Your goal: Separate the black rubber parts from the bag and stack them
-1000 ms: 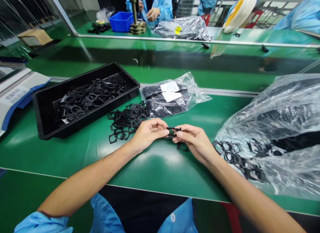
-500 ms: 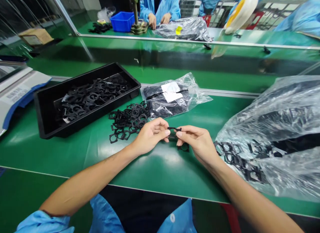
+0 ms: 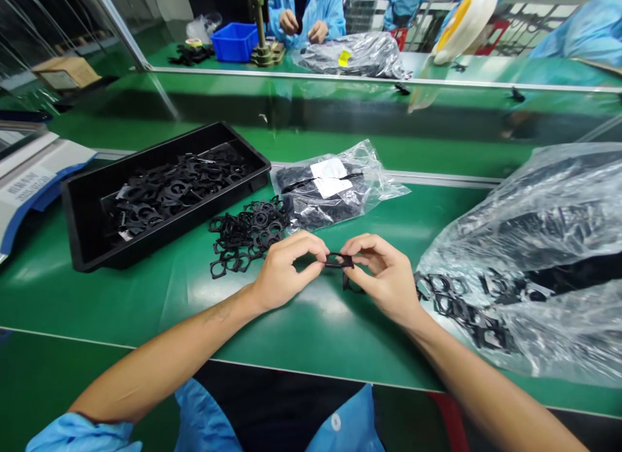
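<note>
Head-worn — facing forward, down at nearby hands (image 3: 284, 272) (image 3: 387, 278)

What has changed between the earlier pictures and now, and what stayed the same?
The left hand and right hand have spread their fingers wider around the small black ring-shaped part, which appears tilted differently; neither visibly let go. A co-worker's hands have risen since half a second ago. The black rectangular tray and clear, white-labelled plastic bag stayed put.

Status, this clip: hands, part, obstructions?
Left grip, right grip: pinching opposite ends of black ring part. Second ring partly hidden behind right grip. Nothing visibly blocking.
</note>
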The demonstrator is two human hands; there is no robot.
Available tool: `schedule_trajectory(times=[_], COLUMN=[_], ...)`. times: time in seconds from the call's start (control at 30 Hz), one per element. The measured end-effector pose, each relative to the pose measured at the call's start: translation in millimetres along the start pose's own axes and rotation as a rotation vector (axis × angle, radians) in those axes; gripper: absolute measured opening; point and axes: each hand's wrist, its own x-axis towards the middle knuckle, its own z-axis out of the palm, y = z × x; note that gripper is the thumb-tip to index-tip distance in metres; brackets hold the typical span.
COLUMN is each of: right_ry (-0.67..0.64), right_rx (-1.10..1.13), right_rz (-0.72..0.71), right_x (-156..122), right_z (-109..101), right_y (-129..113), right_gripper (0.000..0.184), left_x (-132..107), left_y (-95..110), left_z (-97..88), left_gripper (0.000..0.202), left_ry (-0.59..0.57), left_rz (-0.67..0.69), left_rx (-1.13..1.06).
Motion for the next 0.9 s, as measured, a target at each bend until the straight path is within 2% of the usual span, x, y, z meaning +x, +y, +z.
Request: schedule_trajectory(times=[0.27,0.47,0.57,0.7,0.8,0.9], right_ry=[-0.018,-0.07,-0.058,-0.037,-0.052,-0.06], right_rx=[-0.017,0.07,0.073,0.028,0.005,-0.064], right_rz=[0.039,0.148,0.122,0.089,0.115,0.119], right_x=[-1.3,-0.8,-0.1,-0.2,1.5,7.1], right_z=[1.6,2.9,2.6,0.7,-1.9,-5.8], right_y=[-2.0,-1.2,-1.5,-2.0,2.8,10.2], right_gripper=[0.023,0.032,0.031,0.026,0.027,0.032], left_x=[-2.7,-1.9,-0.4,-0.2,-1.6,-1.8], left_y=[2.4,-2.5,-2.9,-3.2,-6.6,-11.9], left_z=[2.3,1.0,1.1,2.5,5.5,6.3], left_gripper=[0.012,0.01,0.007,0.007,0.008,0.008], left_ry=[-0.032,-0.05,-0.043,-0.065,-0.048,0.021], left_rz=[0.11,0.027,0.002,0.033,0.05,0.051], left_rx=[0.055,0.099,0.055,0.052,0.083,0.126])
